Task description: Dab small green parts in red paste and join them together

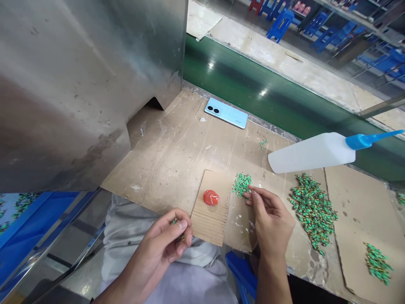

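My left hand (169, 236) is closed in front of my lap, with a few small green pieces (174, 221) showing between its thumb and curled fingers. To its right a cardboard strip (207, 226) bears a round blob of glossy red paste (211, 197). My right hand (270, 215) has thumb and forefinger pinched together at the edge of a small pile of green pieces (241, 184). What lies between those fingertips, if anything, is too small to make out. A larger heap of green and gold pieces (313, 211) spreads to the right of this hand.
A white squeeze bottle (313, 153) with a blue nozzle stands behind the large heap. At the back edge lies a light blue phone (226, 113). A metal housing (95, 84) rises at left; a green conveyor belt (234, 71) runs behind. Another green cluster (378, 264) sits far right.
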The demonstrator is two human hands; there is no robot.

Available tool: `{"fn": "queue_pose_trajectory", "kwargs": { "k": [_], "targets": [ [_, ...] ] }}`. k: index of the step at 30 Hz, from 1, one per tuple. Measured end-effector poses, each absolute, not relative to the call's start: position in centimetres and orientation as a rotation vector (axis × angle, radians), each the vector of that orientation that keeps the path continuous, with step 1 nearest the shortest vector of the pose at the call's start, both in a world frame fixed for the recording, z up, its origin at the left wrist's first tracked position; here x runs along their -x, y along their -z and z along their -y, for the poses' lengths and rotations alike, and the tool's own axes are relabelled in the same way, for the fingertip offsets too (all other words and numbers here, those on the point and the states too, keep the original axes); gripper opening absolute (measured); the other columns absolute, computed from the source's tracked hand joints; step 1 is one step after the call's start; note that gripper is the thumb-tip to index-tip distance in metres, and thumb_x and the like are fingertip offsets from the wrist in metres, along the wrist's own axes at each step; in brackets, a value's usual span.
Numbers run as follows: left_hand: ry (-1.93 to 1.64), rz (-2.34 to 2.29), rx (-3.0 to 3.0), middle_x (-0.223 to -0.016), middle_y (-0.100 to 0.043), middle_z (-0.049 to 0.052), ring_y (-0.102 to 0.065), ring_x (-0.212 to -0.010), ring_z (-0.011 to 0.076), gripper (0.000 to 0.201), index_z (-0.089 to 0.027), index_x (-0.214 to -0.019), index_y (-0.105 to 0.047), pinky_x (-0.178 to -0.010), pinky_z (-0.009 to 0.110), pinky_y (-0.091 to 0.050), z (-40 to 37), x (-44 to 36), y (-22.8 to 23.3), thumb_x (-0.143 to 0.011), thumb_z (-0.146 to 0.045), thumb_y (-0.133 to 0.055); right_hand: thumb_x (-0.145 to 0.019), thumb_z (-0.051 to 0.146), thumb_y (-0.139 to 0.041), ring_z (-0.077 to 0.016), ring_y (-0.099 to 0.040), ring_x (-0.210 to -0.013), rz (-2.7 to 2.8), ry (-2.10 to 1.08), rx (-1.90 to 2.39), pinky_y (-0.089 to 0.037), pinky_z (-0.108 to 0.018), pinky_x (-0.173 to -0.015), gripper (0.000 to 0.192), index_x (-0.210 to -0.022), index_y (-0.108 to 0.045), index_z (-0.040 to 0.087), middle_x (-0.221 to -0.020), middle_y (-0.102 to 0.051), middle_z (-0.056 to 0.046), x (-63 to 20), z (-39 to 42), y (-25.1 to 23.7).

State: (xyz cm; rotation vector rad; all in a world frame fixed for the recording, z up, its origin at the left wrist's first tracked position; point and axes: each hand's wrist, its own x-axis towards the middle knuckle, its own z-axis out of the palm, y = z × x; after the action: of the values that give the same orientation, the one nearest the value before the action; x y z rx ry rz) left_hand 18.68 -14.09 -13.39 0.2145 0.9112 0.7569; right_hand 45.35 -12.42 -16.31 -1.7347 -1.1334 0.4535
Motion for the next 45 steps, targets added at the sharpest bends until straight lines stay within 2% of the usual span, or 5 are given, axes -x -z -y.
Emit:
{"fn": "queue_pose_trajectory", "kwargs": {
  "k": [9,15,20,27,45],
  "targets": [
    [-0.587,-0.974,-0.525,-0.071,-0.066,0.003,-0.039,-0.056,0.0100,0.034,-0.016,-0.092,-0.073,-0.053,0.023,-0.025,13.5,-19.5,12.3,-0.090,-0.050,-0.078,-0.096,0.038,-0.078,-0.0199,-0.079,-0.073,1.103,-0.513,1.665,-0.067,-0.033,-0.066,0.021,-0.103,-0.073,0.020,-0.096,-0.084,-0.010,-44.3,13.0,14.9],
    [-0.676,-1.100,-0.889,-0.057,-0.044,-0.005,-0.035,-0.053,0.0121,0.028,-0.018,-0.086,-0.071,-0.051,0.025,-0.028,13.0,-21.0,11.1,-0.100,-0.041,-0.065,-0.099,0.026,-0.075,-0.0148,-0.074,-0.062,1.168,-0.796,1.478,-0.064,-0.026,-0.057,0.018,-0.094,-0.058,0.025,-0.090,-0.083,-0.006,-41.2,14.3,13.2],
    [-0.836,-1.166,-1.127,-0.081,-0.079,0.003,-0.070,-0.071,0.0166,0.018,-0.020,-0.113,-0.080,-0.069,0.022,-0.049,12.9,-21.4,11.2,-0.097,-0.019,-0.073,-0.104,0.016,-0.066,-0.0124,-0.074,-0.071,1.341,-1.063,1.261,-0.062,-0.022,-0.062,0.023,-0.092,-0.050,0.027,-0.094,-0.080,-0.002,-40.0,15.2,13.0],
    [-0.966,-1.018,-1.588,-0.085,-0.082,0.003,-0.075,-0.071,0.0148,0.017,-0.017,-0.101,-0.080,-0.071,0.020,-0.056,12.6,-20.8,12.7,-0.100,-0.008,-0.065,-0.108,0.013,-0.059,-0.0156,-0.078,-0.095,1.532,-1.172,1.231,-0.063,-0.025,-0.079,0.014,-0.104,-0.058,0.027,-0.105,-0.079,-0.004,-41.2,15.5,13.6],
    [-1.128,-0.898,-1.593,-0.084,-0.084,0.004,-0.080,-0.072,0.0154,0.006,-0.019,-0.098,-0.074,-0.072,0.019,-0.061,12.3,-21.6,12.5,-0.101,-0.015,-0.071,-0.101,0.018,-0.072,-0.0133,-0.068,-0.069,1.427,-1.125,1.099,-0.057,-0.022,-0.061,0.008,-0.104,-0.073,0.026,-0.085,-0.075,-0.001,-40.5,14.4,13.7]
  ]
}}
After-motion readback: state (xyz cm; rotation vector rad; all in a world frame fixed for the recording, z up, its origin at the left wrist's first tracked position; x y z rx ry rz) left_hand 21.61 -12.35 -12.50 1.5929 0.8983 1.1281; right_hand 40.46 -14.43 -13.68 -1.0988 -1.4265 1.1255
